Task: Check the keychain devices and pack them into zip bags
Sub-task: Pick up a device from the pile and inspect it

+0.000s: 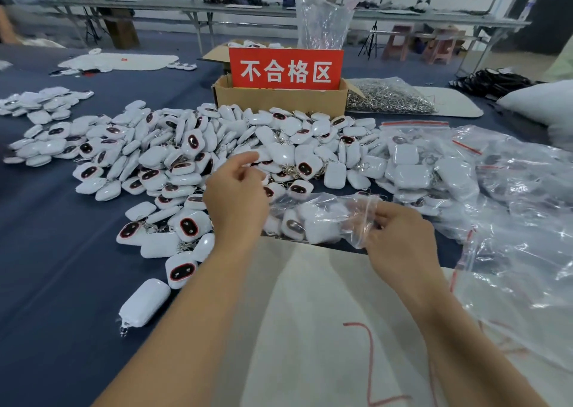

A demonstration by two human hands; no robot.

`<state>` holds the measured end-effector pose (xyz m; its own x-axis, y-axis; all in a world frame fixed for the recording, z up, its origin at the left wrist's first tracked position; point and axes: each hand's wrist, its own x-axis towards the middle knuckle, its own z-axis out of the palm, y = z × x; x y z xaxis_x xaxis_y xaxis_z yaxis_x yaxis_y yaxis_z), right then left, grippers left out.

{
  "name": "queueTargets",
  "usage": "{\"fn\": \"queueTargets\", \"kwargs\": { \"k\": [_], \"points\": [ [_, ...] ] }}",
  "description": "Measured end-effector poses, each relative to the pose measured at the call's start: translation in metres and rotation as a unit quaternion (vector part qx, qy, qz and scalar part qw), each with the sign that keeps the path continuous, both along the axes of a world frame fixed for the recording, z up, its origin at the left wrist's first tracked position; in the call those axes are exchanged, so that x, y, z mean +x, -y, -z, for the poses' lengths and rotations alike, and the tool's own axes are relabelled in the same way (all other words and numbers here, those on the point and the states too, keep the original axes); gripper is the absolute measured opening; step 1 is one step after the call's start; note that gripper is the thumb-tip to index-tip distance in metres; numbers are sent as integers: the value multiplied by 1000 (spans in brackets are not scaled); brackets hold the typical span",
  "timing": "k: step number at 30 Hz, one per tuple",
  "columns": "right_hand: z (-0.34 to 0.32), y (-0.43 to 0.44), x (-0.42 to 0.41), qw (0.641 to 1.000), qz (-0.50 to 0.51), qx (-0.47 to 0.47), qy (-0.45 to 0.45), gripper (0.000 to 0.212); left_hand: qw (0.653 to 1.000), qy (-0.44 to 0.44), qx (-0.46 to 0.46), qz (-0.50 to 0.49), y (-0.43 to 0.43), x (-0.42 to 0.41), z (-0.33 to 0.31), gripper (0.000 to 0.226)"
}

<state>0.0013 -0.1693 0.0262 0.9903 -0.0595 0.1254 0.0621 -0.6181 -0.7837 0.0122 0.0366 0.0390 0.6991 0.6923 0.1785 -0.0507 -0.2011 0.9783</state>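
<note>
The right hand [400, 236] pinches the open mouth of a clear zip bag [313, 217] between thumb and curled fingers. The bag lies on its side near the middle of the dark blue worktop [46, 251], at the far edge of a white cloth [310, 313], with several white keychain devices inside. The left hand [235, 195] hovers just beside it over the big pile of keychain devices [192, 152], fingers loosely bent and gripping nothing. Toward the far edge stands a cardboard box [279, 98] with a red sign [286, 68], and to its right lies a bag of metal key rings [387, 94]. Filled zip bags [434, 164] heap up toward the right edge, with loose clear bags [527, 267] nearer. One device [144, 302] lies apart, near-left.
</note>
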Motion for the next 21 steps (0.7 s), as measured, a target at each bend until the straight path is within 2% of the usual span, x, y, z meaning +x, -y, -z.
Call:
{"fn": "queueTargets", "kwargs": {
  "k": [2,4,6,8,10,12,14,16,17,21],
  "points": [
    [-1,-1,-2,999,35,-2,15,26,999,-25,-19,-7,-9,5,5,34],
    [-3,0,-2,994,88,12,60,15,999,-47,-7,13,-10,8,7,45],
    [-4,3,-1,986,133,36,93,18,996,-65,25,57,-7,8,7,54],
    [-3,11,2,985,139,43,91,27,987,-76,71,126,1,7,8,58],
    [1,18,7,994,89,-18,54,48,968,-90,111,205,13,2,8,53],
    [4,19,11,995,6,-92,29,62,936,-119,163,290,26,-4,9,51],
    [7,18,14,988,-65,-141,15,66,884,-156,278,341,38,-8,14,68],
    [11,19,16,980,-94,-174,2,68,847,-160,378,339,42,-8,21,75],
    [13,20,16,982,-87,-170,5,67,844,-155,397,325,42,-7,22,74],
    [13,24,15,990,6,-131,44,56,875,-153,386,249,28,-2,23,78]
  ]
}}
